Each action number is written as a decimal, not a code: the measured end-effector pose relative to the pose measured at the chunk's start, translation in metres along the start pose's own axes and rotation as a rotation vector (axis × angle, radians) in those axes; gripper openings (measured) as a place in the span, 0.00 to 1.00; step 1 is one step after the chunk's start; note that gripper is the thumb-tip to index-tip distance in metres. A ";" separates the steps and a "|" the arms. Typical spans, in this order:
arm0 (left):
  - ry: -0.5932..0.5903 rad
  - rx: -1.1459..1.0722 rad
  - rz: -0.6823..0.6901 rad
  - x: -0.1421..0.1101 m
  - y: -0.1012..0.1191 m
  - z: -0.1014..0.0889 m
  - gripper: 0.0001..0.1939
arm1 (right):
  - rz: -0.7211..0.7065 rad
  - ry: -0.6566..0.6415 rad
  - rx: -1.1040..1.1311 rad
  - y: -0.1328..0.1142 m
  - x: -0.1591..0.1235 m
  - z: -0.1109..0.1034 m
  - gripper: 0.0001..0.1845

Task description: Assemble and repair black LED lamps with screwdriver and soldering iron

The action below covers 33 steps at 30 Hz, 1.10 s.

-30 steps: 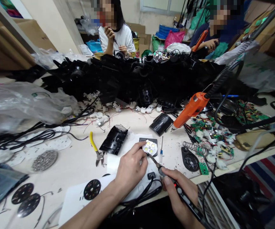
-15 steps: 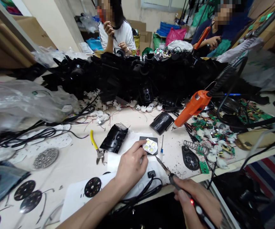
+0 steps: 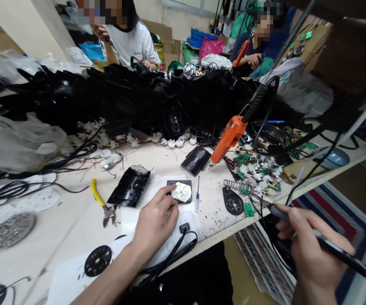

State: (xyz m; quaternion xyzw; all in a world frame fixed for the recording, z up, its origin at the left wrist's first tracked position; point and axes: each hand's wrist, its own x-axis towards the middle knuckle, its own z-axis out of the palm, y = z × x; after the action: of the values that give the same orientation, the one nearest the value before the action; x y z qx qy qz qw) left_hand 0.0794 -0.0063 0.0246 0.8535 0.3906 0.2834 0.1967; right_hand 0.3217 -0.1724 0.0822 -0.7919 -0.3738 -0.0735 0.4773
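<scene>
Head view: dish [image 3: 34,221] holds metal bits [image 3: 10,231]; right hand [image 3: 316,250] grips soldering iron [image 3: 278,211]; left hand [image 3: 157,217] touches board [image 3: 182,192], grip unclear.

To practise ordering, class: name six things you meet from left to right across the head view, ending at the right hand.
Shiny metal bits, yellow-handled pliers, black casing, white LED board, screwdriver, right hand.

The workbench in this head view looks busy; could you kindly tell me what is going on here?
The person's left hand touches a white plate with yellow discs lying on a dark block. The right hand holds a soldering iron, its tip by a coiled spring, well away from the plate. Yellow-handled cutters and a small screwdriver lie nearby on the workbench.
</scene>
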 end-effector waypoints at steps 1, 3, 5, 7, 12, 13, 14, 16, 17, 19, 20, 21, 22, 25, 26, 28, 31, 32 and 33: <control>-0.004 -0.004 -0.003 0.000 0.000 0.000 0.09 | 0.025 -0.005 0.040 -0.002 0.003 0.008 0.15; -0.016 -0.014 -0.007 0.000 0.001 0.000 0.08 | 0.085 -0.034 0.119 -0.003 0.009 0.021 0.15; -0.038 -0.022 -0.009 0.000 0.001 -0.001 0.08 | 0.157 -0.081 0.182 0.003 0.012 0.029 0.16; -0.056 -0.038 -0.012 0.000 0.001 -0.002 0.08 | 0.247 -0.122 0.240 0.013 0.010 0.034 0.19; -0.016 -0.180 -0.052 0.000 -0.004 -0.015 0.07 | 0.385 -0.329 0.292 0.039 -0.017 0.039 0.25; 0.004 -0.201 -0.070 0.000 -0.006 -0.020 0.07 | 0.385 -0.403 0.293 0.039 -0.025 0.042 0.24; 0.025 -0.219 -0.091 0.000 -0.009 -0.026 0.06 | 0.380 -0.473 0.290 0.036 -0.033 0.045 0.22; 0.071 -0.242 -0.144 0.001 -0.016 -0.040 0.06 | 0.328 -0.552 0.271 0.024 -0.045 0.056 0.20; 0.101 -0.248 -0.170 0.002 -0.021 -0.048 0.06 | 0.270 -0.549 0.250 0.015 -0.048 0.063 0.20; 0.174 -0.233 -0.214 0.003 -0.031 -0.063 0.07 | 0.064 -0.504 0.169 -0.005 -0.049 0.080 0.18; 0.216 -0.214 -0.237 0.003 -0.037 -0.071 0.07 | -0.060 -0.486 0.122 -0.014 -0.046 0.090 0.18; 0.258 -0.189 -0.263 0.003 -0.043 -0.079 0.07 | -0.191 -0.476 0.089 -0.022 -0.042 0.100 0.20; 0.299 -0.163 -0.295 0.001 -0.049 -0.087 0.07 | -0.319 -0.482 0.070 -0.029 -0.037 0.109 0.22; 0.369 -0.100 -0.409 -0.013 -0.067 -0.112 0.08 | -0.563 -0.569 0.015 -0.038 -0.023 0.133 0.28; 0.363 -0.099 -0.453 -0.021 -0.073 -0.120 0.08 | -0.601 -0.600 -0.007 -0.038 -0.019 0.139 0.27; 0.294 -0.129 -0.522 -0.040 -0.081 -0.134 0.09 | -0.642 -0.638 -0.039 -0.036 -0.015 0.147 0.25; 0.064 -0.195 -0.499 -0.072 -0.084 -0.147 0.10 | -0.657 -0.661 -0.045 -0.032 -0.011 0.151 0.22; -0.018 -0.197 -0.457 -0.082 -0.081 -0.149 0.10 | -0.654 -0.664 -0.041 -0.032 -0.011 0.152 0.22; -0.091 -0.188 -0.412 -0.090 -0.078 -0.149 0.12 | -0.650 -0.666 -0.036 -0.032 -0.010 0.152 0.22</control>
State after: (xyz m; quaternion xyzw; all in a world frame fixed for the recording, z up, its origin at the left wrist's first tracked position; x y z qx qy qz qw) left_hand -0.1066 -0.0113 0.0650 0.7457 0.5191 0.2335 0.3463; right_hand 0.2570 -0.0459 0.0184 -0.6224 -0.7340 0.0327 0.2697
